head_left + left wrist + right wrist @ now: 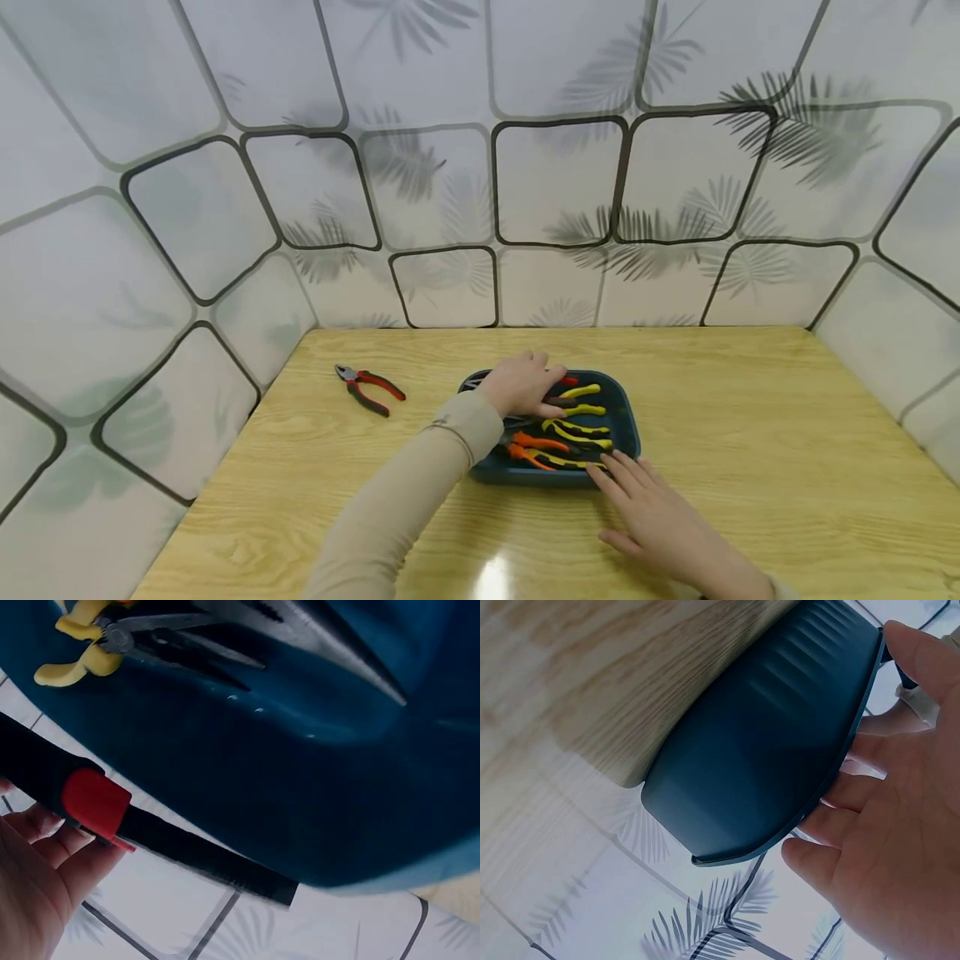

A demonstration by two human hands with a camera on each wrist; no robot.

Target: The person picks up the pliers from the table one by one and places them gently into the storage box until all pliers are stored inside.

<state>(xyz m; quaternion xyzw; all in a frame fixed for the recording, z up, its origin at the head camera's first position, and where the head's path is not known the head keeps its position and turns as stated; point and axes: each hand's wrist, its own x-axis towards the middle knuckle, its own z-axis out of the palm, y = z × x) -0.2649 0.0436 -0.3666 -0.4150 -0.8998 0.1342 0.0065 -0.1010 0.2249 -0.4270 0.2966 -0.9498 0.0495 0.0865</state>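
Observation:
A dark blue plastic tub holds several pliers with yellow-black, orange and red handles. Over its far left part reaches my left hand. In the left wrist view, the fingers hold red-and-black pliers, seen edge-on beside the tub wall; the full grip is partly out of frame. My right hand lies at the near right corner with its fingers extended. Those fingertips touch the tub's rim, and the right wrist view shows the spread hand along the tub's outer wall.
Another pair of red-and-black pliers lies on the wooden table, left of the tub. A patterned wall covering rises behind the table and along its sides.

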